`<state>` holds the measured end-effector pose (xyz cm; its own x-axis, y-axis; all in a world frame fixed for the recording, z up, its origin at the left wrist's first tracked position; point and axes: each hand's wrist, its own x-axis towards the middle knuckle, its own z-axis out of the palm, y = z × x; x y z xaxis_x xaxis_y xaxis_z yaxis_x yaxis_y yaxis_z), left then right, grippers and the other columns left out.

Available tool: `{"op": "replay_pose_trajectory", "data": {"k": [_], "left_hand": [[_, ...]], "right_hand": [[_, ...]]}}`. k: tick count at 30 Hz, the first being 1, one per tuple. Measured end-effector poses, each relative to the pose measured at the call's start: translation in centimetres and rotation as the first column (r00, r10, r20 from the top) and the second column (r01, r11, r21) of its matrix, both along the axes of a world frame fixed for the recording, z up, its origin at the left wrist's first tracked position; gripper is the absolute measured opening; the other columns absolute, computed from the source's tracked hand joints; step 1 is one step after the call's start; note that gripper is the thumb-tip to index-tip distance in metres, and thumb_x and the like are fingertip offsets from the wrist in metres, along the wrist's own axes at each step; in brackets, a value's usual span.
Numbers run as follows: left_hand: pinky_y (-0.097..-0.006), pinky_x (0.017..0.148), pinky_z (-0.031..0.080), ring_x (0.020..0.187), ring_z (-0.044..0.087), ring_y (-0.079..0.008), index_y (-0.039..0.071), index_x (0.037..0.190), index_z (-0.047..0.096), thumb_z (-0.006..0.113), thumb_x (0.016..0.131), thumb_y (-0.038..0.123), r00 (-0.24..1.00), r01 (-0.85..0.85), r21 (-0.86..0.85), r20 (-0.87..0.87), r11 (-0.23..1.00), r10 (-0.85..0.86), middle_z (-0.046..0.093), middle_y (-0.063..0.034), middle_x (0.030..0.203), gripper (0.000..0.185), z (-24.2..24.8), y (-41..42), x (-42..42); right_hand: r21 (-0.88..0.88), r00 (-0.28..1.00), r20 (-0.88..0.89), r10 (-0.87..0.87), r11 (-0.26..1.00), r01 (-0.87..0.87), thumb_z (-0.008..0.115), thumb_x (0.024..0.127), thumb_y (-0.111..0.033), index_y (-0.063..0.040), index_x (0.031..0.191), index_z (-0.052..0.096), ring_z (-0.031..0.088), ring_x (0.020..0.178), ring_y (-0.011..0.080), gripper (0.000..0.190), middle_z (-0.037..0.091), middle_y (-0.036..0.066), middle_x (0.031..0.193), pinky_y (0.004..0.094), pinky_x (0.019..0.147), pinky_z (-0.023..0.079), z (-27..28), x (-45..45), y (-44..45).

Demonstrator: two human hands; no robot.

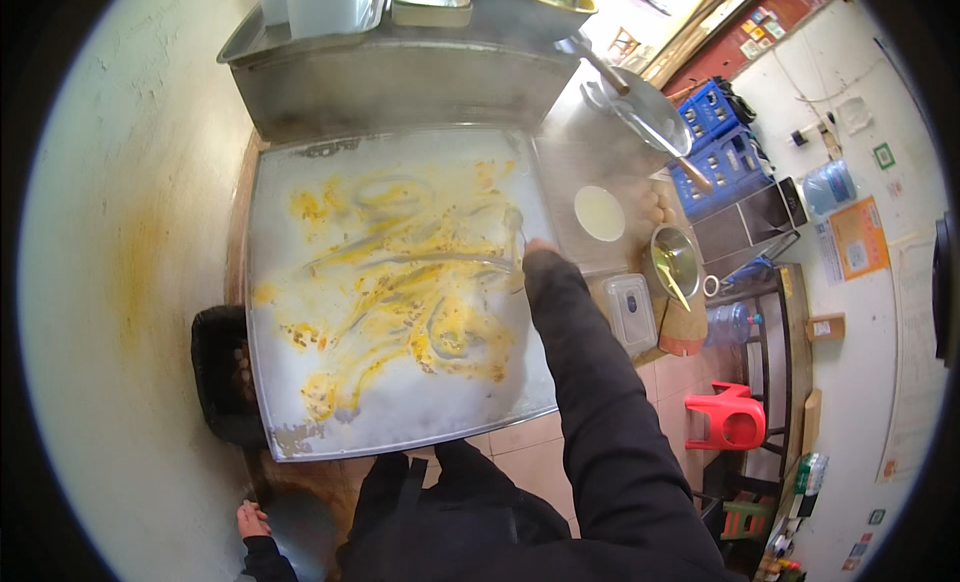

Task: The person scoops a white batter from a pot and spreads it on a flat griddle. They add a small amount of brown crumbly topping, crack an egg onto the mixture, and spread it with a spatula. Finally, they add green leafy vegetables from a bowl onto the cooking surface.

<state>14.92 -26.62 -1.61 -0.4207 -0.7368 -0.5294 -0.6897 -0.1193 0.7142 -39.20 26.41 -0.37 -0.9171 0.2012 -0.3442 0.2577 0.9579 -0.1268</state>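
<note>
A broad metal griddle (pixel 420 424) lies before me, its pale surface streaked with a yellow, egg-like mixture (pixel 450 244) that carries small brown bits. Dark scrape trails run through the smear. At the griddle's right edge my right hand (pixel 540 246) grips a small metal utensil (pixel 514 222), perhaps a ladle or scraper; its head touches or hovers just over the surface, blurred by steam. Down at the lower left, well away from the griddle, hangs my left hand (pixel 253 520), fingers loosely curled, with nothing visible in it.
A steel box counter (pixel 397 79) with tubs backs the griddle. To the right stand a large pot (pixel 652 109) with long-handled tools, a round pale disc (pixel 600 213), eggs (pixel 660 203), a metal bowl (pixel 673 252) and a lidded plastic box (pixel 630 312). A black bin (pixel 214 387) sits left.
</note>
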Motion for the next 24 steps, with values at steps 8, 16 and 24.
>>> {"op": "replay_pose_trajectory", "data": {"k": [8,16,24], "left_hand": [[-0.0182,0.028,0.026,0.03,0.031,-0.0063,0.007,0.077,0.045,0.038,0.083,0.034,0.995,-0.099,0.036,0.024,0.994,0.098,0.043,-0.0012,0.049,0.029,-0.1,6.4,2.0],[-0.0184,0.028,0.026,0.031,0.032,-0.0063,0.005,0.076,0.045,0.039,0.083,0.028,0.984,-0.142,0.054,-0.097,0.988,0.147,0.043,-0.0012,0.051,0.025,-0.3,10.2,3.5],[-0.0186,0.028,0.026,0.031,0.031,-0.0061,0.006,0.077,0.046,0.039,0.083,0.031,0.99,-0.112,0.048,-0.079,0.993,0.115,0.043,-0.0014,0.052,0.027,1.0,5.9,2.1]], "right_hand": [[-0.125,0.839,0.203,0.505,0.863,-0.489,0.03,0.078,-0.031,-0.007,0.09,0.052,0.051,0.086,0.033,0.034,0.054,0.018,0.089,0.0416,0.077,0.038,4.4,6.1,-2.9],[0.085,0.703,0.185,0.687,0.701,-0.708,0.038,0.077,-0.03,-0.008,0.085,0.052,0.056,0.07,0.0319,0.027,0.057,0.016,0.078,0.0409,0.061,0.043,6.0,6.6,0.3],[-0.279,0.55,0.126,0.826,0.562,-0.779,0.033,0.078,-0.027,-0.007,0.083,0.051,0.053,0.074,0.0355,0.027,0.055,0.021,0.078,0.0409,0.062,0.042,3.1,16.0,-11.6]]}}
